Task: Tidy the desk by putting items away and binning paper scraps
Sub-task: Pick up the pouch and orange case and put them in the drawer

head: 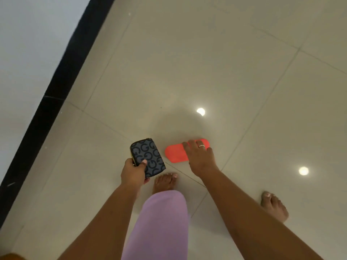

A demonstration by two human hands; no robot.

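My left hand [134,172] grips a small dark zip wallet [148,156] with a grey letter pattern, holding it by its near corner, thumb on top. My right hand [200,158] holds a flat bright orange oblong case [176,152] with rounded ends; my fingers wrap over its right half, and a ring shows on one finger. Both items are carried in the air above the floor, side by side, a little apart. No desk and no bin are in sight.
Glossy beige floor tiles [206,62] fill the view, with two ceiling-light reflections. A black skirting strip [56,87] and a pale wall [24,44] run along the left. My bare feet [165,182] and a lilac garment [161,228] are below.
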